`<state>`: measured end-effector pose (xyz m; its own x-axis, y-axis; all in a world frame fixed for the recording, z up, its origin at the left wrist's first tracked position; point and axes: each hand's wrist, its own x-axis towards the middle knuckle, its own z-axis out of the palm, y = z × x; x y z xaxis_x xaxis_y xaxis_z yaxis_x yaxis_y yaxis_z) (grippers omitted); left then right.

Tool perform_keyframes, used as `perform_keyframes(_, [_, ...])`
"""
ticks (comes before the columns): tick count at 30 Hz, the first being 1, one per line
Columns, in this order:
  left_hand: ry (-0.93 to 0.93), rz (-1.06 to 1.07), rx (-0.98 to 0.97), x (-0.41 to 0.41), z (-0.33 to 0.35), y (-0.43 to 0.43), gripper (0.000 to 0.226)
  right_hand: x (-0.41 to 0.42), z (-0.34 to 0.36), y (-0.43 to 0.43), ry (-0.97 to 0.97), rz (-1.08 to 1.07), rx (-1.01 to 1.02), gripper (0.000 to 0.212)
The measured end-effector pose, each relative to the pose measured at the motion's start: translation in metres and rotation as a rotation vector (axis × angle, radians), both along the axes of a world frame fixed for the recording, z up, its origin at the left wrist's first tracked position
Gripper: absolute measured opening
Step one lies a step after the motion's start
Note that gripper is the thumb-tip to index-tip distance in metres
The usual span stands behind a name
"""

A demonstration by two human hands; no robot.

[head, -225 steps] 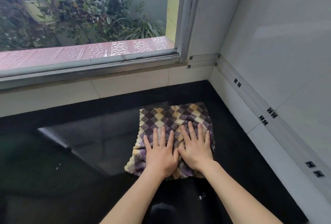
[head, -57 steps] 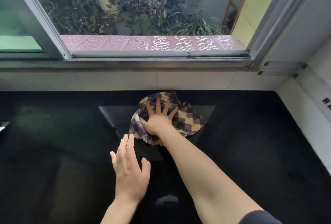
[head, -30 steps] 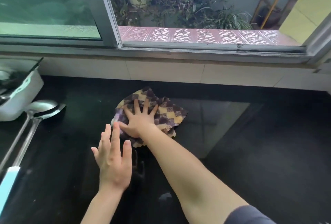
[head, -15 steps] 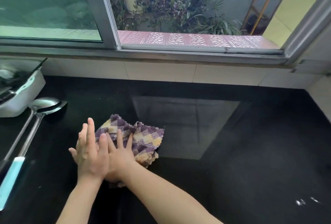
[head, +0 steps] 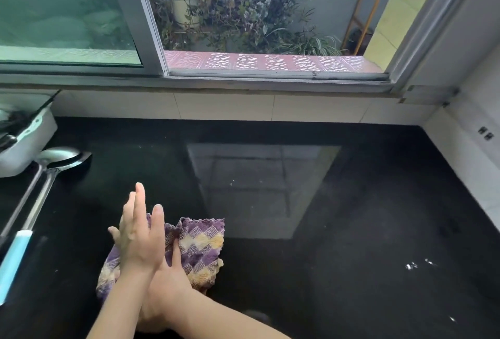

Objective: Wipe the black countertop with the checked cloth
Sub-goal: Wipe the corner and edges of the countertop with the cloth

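The checked cloth [head: 200,249] lies bunched on the near-left of the black countertop [head: 351,230], directly under the right hand [head: 167,281], whose flat, unclenched fingers press it down. The left hand [head: 138,238] crosses above, fingers straight, grasping nothing. Unwiped specks sit well to the right, so the right hand seems best placed to sweep there.

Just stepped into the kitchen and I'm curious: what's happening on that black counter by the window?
A person is wiping the black countertop with a purple and yellow checked cloth. The right hand presses flat on the bunched cloth near the front edge, and the left hand lies across it with fingers straight. A few pale specks sit on the counter to the right. Two long-handled metal ladles lie at the left.
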<state>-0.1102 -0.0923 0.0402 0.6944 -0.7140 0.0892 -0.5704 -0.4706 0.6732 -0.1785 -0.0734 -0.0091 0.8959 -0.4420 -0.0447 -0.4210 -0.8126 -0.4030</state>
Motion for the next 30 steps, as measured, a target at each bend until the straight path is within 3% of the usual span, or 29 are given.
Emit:
perform_keyframes(4, [0.004,-0.034,-0.006,-0.009,0.0,-0.001,0.064,-0.022,0.006,0.001,0.093,-0.001,0.019,0.082])
perform_keyframes(8, [0.013,-0.085,-0.009,-0.019,0.001,-0.004,0.061,-0.057,0.001,0.003,0.103,-0.144,0.072,0.072])
perform_keyframes(19, [0.002,-0.232,0.009,-0.069,0.004,-0.026,0.06,-0.164,0.006,-0.032,0.252,-0.517,0.043,0.073])
perform_keyframes(30, [0.024,-0.367,-0.009,-0.127,0.01,-0.049,0.055,-0.276,-0.007,-0.043,0.226,-0.901,0.008,0.072])
